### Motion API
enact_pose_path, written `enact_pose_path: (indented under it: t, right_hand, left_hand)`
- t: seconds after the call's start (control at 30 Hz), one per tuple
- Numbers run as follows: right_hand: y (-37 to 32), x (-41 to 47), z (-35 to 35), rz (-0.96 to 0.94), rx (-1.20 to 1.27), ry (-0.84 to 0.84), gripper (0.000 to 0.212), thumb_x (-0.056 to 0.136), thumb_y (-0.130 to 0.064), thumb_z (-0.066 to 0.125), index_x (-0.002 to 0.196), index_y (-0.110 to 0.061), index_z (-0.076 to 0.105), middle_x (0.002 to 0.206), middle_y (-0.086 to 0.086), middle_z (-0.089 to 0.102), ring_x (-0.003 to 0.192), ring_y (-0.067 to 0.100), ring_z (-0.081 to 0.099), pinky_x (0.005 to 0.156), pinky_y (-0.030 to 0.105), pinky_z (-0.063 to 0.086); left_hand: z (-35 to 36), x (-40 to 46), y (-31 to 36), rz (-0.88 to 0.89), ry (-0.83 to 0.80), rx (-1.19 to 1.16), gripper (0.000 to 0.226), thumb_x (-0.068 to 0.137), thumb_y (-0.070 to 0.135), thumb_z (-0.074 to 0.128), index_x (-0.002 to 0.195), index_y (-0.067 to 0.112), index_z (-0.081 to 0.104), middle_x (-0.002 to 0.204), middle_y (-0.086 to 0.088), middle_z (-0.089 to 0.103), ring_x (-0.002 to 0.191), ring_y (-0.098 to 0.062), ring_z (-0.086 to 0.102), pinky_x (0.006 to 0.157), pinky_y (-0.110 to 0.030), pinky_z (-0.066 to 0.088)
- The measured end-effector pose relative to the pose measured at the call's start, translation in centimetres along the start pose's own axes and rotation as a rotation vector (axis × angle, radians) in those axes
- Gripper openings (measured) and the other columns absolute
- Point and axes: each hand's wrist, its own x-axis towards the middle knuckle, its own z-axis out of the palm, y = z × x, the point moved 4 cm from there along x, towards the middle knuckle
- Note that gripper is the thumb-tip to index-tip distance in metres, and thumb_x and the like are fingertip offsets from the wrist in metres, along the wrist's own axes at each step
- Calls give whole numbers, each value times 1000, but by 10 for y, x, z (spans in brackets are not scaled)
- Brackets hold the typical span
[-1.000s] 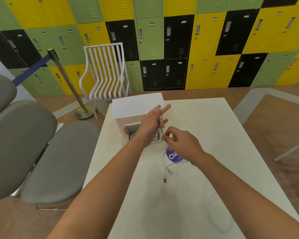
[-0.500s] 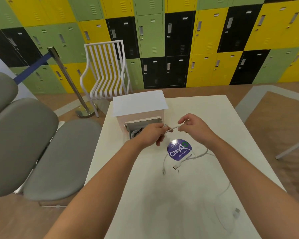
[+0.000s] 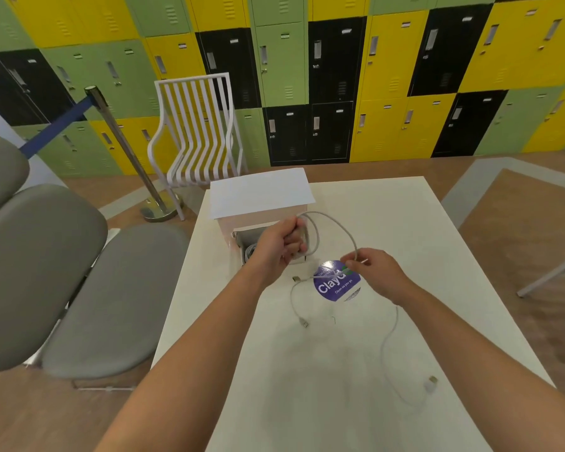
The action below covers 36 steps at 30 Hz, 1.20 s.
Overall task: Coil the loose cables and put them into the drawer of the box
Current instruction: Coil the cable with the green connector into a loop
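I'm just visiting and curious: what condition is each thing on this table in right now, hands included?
Left hand: fingers curled round loops of the white cable being coiled.
Right hand: pinching the same cable further along.
White cable being coiled: partly looped, tail trailing loose on the table.
Second white cable: loose, uncoiled on the white table.
Drawer of the white box: open, some cable already inside.

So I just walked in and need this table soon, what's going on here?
A person is coiling a thin white cable: the left hand grips the loops and the right hand pinches the strand. Its tail trails on the white table. The white box's open drawer already holds a coiled cable. Another short cable lies loose.
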Motion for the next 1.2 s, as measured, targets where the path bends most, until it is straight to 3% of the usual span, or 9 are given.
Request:
enact_pose_path:
  t: [0.17, 0.3, 0.5, 0.67, 0.77, 0.87, 0.93, 1.07, 1.2]
  right_hand:
    - [23, -5, 12, 57, 27, -41, 6, 91, -10, 61, 93, -13, 66, 90, 4, 69, 68, 16, 61, 59, 19, 43]
    - [30, -8, 19, 71, -10, -51, 22, 93, 2, 51, 100, -8, 69, 85, 3, 68, 50, 9, 55, 48, 14, 42]
    - [51, -12, 12, 179, -13, 43, 32, 96, 1, 42, 105, -13, 69, 91, 12, 69, 47, 9, 54, 47, 22, 44]
    - [80, -13, 17, 326, -60, 43, 21, 93, -3, 50, 101, -13, 67, 92, 16, 70, 49, 18, 53, 37, 18, 39]
    - [88, -16, 20, 379, -134, 24, 18, 88, -3, 52, 95, -16, 64, 93, 14, 71, 50, 23, 56, 43, 23, 46]
    - [85, -12, 21, 296, -192, 85, 17, 89, -8, 54, 93, -20, 67, 95, 8, 70, 72, 25, 64, 62, 35, 54]
    - [75, -8, 22, 242, -90, 114, 21, 91, -5, 52, 95, -18, 68, 99, 9, 69, 80, 24, 63, 66, 32, 54]
    - [54, -6, 24, 229, 144, 43, 16, 91, -7, 61, 102, -10, 73, 88, 8, 66, 67, 14, 55, 60, 21, 43]
    - [47, -7, 25, 227, 389, -36, 27, 84, 3, 65, 104, -14, 70, 92, 8, 69, 71, 16, 57, 63, 21, 46]
  left_hand:
    - [1, 7, -7, 37, 100, 75, 33, 107, 27, 33, 98, 11, 61, 55, 7, 30, 46, -7, 28, 61, -23, 41]
    - [3, 10, -10, 46, 135, 97, 34, 107, 27, 32, 99, 13, 62, 55, 7, 31, 45, -7, 30, 63, -23, 41]
    - [-2, 15, -2, 69, 229, 171, 37, 106, 33, 32, 104, 15, 64, 58, 5, 34, 51, -9, 38, 66, -28, 38]
    - [8, 17, 14, 92, 205, 104, 36, 106, 33, 35, 102, 12, 64, 62, 2, 31, 55, -11, 29, 68, -26, 44]
    - [13, 17, 15, 90, 160, 147, 33, 106, 30, 36, 99, 12, 63, 62, 1, 32, 54, -11, 28, 66, -26, 44]
    - [20, 16, 6, 63, 48, 217, 28, 105, 23, 34, 98, 10, 59, 60, 4, 30, 49, -10, 26, 62, -25, 43]
    - [24, 15, -5, 19, -11, 228, 28, 105, 23, 35, 98, 10, 58, 56, 7, 29, 46, -8, 26, 62, -24, 42]
    - [33, 11, -21, -48, -114, 262, 29, 107, 26, 34, 96, 11, 57, 58, 6, 25, 44, -8, 24, 61, -23, 42]
    - [38, 10, -22, -52, -145, 285, 29, 107, 25, 34, 94, 12, 56, 59, 5, 24, 46, -8, 24, 61, -23, 43]
